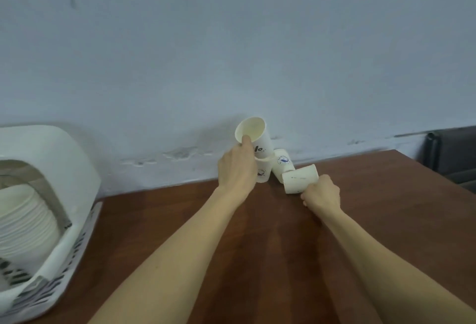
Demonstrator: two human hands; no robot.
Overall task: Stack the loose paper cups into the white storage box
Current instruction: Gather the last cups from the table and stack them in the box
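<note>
My left hand (235, 166) grips a white paper cup (255, 134) by its rim, tilted with its mouth facing me, lifted near the wall. Under it stands another paper cup (264, 173), partly hidden by that hand. My right hand (322, 193) holds a cup (300, 178) lying sideways just above the brown table (270, 233). A cup with a blue logo (282, 162) lies between them. The white storage box (64, 166) stands at the left, on its side, with a long stack of nested cups (24, 218) inside.
The pale wall (231, 53) runs along the table's far edge, right behind the cups. A dark chair or cabinet (453, 153) stands past the table's right corner. The box rests on a white slotted lid or tray (51, 287) at the lower left.
</note>
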